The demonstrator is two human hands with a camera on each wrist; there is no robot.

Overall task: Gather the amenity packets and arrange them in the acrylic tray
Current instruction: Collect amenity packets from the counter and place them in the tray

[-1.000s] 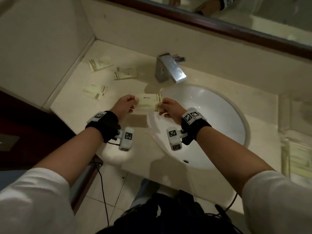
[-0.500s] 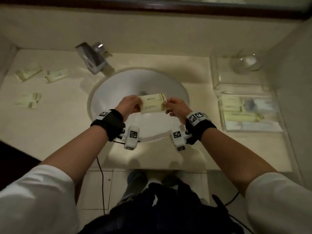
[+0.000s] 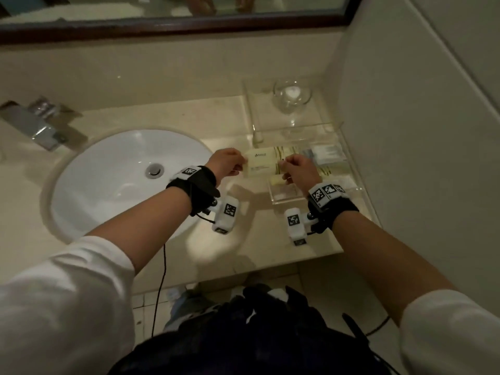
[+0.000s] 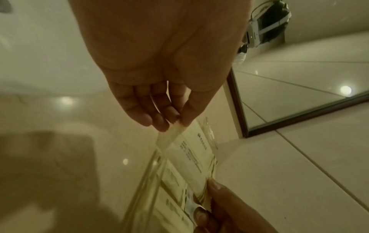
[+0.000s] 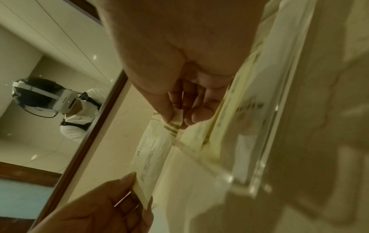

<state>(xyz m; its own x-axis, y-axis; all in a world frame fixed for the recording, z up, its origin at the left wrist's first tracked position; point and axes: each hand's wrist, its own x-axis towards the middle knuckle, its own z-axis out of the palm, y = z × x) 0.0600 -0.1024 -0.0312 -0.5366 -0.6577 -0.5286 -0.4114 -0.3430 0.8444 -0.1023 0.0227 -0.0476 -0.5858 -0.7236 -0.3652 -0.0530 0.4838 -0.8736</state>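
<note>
Two hands are holding one packet; one acrylic tray and one glass are sitting nearby.

I see a white round sink set in the beige counter, a metal faucet behind it, a glass bowl near the corner and a dark-framed mirror above.

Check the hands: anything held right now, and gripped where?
One amenity packet, stretched between both hands over the acrylic tray. The left hand pinches its plain short end, the right hand pinches the striped short end.
</note>
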